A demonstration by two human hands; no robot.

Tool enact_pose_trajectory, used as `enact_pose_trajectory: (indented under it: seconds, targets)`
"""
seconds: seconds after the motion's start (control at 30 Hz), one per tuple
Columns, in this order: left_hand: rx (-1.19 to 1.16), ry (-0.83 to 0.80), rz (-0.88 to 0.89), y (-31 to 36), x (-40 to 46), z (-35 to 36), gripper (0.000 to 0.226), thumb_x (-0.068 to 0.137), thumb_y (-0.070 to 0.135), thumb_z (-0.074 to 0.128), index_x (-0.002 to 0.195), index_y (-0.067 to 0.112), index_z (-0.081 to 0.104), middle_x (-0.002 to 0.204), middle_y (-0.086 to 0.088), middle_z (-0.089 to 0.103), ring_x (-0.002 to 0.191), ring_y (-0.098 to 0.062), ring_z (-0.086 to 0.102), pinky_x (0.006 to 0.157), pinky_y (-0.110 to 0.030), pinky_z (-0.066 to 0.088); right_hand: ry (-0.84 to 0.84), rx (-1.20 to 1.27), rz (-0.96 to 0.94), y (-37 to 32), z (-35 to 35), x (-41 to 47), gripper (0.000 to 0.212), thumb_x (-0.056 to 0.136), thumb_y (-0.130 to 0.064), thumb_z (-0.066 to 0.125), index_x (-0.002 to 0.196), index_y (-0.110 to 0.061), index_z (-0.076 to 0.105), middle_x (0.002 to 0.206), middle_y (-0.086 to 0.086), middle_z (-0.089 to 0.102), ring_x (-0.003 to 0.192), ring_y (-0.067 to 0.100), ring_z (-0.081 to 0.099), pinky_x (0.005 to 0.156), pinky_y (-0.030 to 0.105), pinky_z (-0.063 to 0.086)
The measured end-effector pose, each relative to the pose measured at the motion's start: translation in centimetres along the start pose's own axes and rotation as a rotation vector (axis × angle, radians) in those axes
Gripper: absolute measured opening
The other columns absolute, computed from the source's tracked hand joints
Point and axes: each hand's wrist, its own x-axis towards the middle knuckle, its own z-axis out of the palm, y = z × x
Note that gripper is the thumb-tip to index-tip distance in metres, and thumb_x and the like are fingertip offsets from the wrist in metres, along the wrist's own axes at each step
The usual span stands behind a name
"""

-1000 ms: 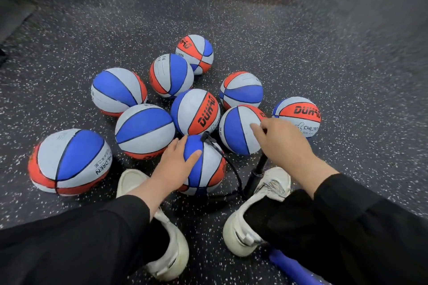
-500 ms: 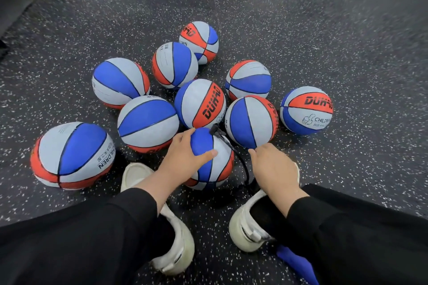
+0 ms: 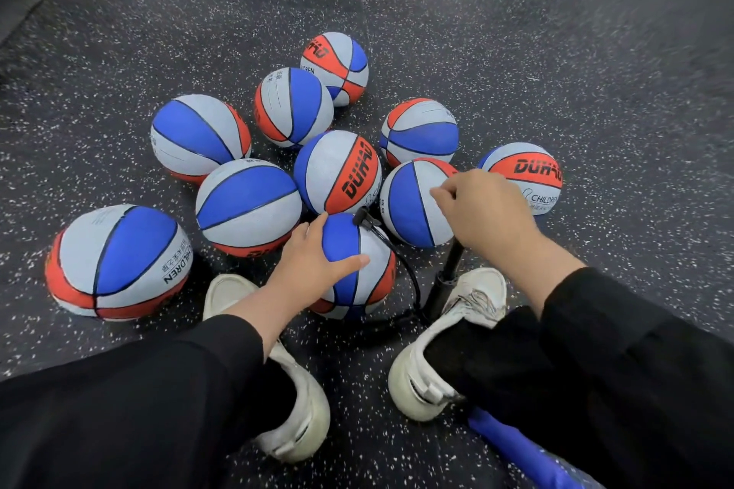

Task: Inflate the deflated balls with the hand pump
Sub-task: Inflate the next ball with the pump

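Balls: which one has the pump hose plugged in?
The ball nearest the shoes, under the left hand. The black hose runs into its top; no other ball has one attached.

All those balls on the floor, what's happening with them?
A person is pumping one up. Their left hand rests on the nearest ball, which has the pump's black hose plugged into its top. Their right hand grips the handle of the hand pump, standing by their shoe. Nine other balls sit around it.
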Motion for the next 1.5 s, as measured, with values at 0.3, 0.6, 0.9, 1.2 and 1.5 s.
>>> enact_pose_trajectory:
  seconds: [0.3,0.6,0.9,1.2,1.5]
  targets:
    - [0.004,-0.012,0.012,0.0,-0.8,-0.1,0.109,0.07,0.077,0.072,0.159,0.034,0.024,0.157,-0.002,0.033,0.146,-0.024,0.03,0.121,-0.047,0.03,-0.126,-0.136,-0.067,1.6,8.9,-5.3,0.051,0.1,-0.032,0.013,0.094,-0.016,0.061,0.099,0.005,0.058,0.083,0.029,0.065,0.065,0.036,0.045]
    - [0.034,-0.054,0.008,0.4,-1.2,-0.5,0.112,0.076,0.067,0.077,0.162,0.032,0.016,0.161,-0.003,0.025,0.15,-0.023,0.024,0.121,-0.042,0.027,-0.325,-0.002,0.063,0.4,9.1,-4.6,0.043,0.1,-0.054,0.045,0.113,-0.017,0.062,0.114,0.008,0.059,0.104,0.033,0.059,0.088,0.042,0.05]
    - [0.198,-0.049,0.115,0.9,-0.2,0.5,0.131,0.052,0.085,0.068,0.158,0.019,0.029,0.161,-0.003,0.031,0.15,-0.022,0.027,0.122,-0.043,0.029,-0.356,0.386,-0.132,-4.2,6.2,-2.3,0.062,0.098,-0.049,0.054,0.151,-0.022,0.038,0.143,0.005,0.048,0.129,0.025,0.048,0.106,0.042,0.042]
    - [0.299,-0.092,0.187,1.0,-0.7,0.3,0.129,0.049,0.084,0.049,0.161,0.023,0.025,0.169,0.002,0.018,0.156,-0.022,0.013,0.125,-0.043,0.022,-0.266,0.409,-0.025,-6.6,8.6,-0.9,0.027,0.096,-0.031,0.064,0.11,-0.009,0.06,0.106,0.009,0.064,0.097,0.027,0.061,0.072,0.032,0.043]
    - [0.367,-0.024,0.194,1.4,-0.2,0.8,0.126,0.052,0.091,0.052,0.159,0.031,0.028,0.164,0.005,0.027,0.152,-0.018,0.022,0.118,-0.045,0.034,-0.289,0.523,0.108,-6.6,8.4,-1.1,0.032,0.098,-0.032,0.062,0.107,-0.003,0.055,0.104,0.015,0.065,0.099,0.03,0.06,0.07,0.03,0.035]
